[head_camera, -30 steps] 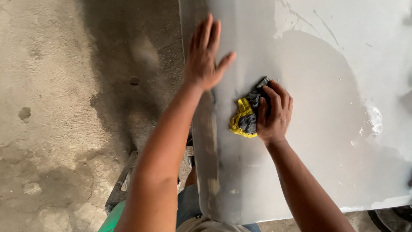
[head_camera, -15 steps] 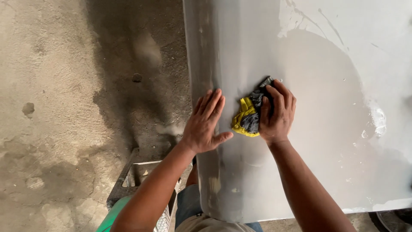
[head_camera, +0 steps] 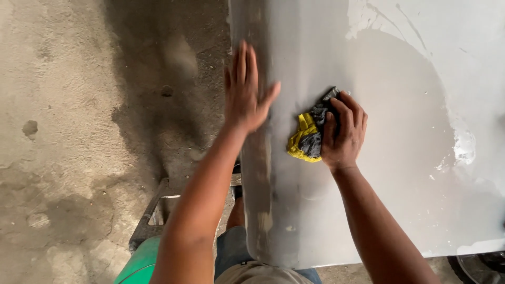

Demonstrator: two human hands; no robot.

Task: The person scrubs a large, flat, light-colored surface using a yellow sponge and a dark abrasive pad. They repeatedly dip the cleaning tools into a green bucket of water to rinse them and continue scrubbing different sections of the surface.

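A large grey, sanded metal panel (head_camera: pixel 389 173) fills the right of the head view, with whitish patches near its top and right side. My right hand (head_camera: pixel 343 131) presses a crumpled yellow and grey rag (head_camera: pixel 307 138) flat against the panel's middle. My left hand (head_camera: pixel 246 90) lies open and flat on the panel's curved left edge, fingers pointing up and blurred by motion.
Rough, stained concrete floor (head_camera: pixel 79 131) lies to the left. A dark metal frame (head_camera: pixel 152 218) and a green object (head_camera: pixel 138 265) sit below the left arm. A dark round shape (head_camera: pixel 481 263) shows at the bottom right corner.
My left hand slid down the panel's left edge, then back up along it. The right hand and rag stayed almost in place.
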